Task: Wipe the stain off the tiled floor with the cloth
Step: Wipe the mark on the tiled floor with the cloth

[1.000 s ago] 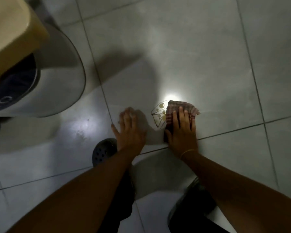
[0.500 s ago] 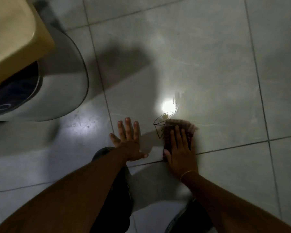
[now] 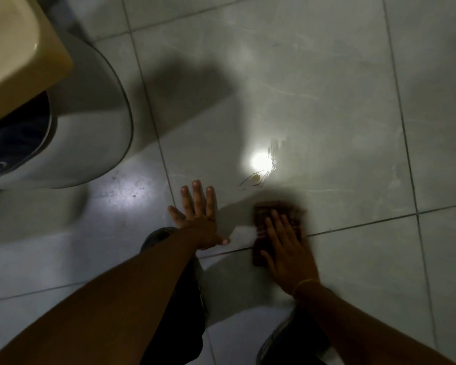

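From my remote seat I judge the job only partly done: the stain [image 3: 253,179] shows as thin dark curved streaks with a small yellowish blob, lying on the tiled floor [image 3: 340,106] just below a bright light reflection [image 3: 259,162], and nothing covers it. A wet, smeared sheen around the glare suggests some wiping has taken place there, but the marks remain to be cleared. The cloth [image 3: 277,219], a dark reddish folded piece, sits nearer to me than the stain, apart from it, lying across a grout line. My right hand [image 3: 287,248] lies flat on top of the cloth, fingers loosely together and pressing it down rather than pinching it. My left hand [image 3: 199,219] is planted on the bare tile just beside it, palm down, fingers straight and slightly fanned, thumb out to the side, holding nothing. What I think is left is to carry the cloth over the streaks and rub until they lift. The right hand and cloth are blurred, so I cannot make out the cloth's pattern or folds. The room is dim, a large grey rounded object [image 3: 90,133] at left is cut off by the frame edge, and my legs hide the tiles below.
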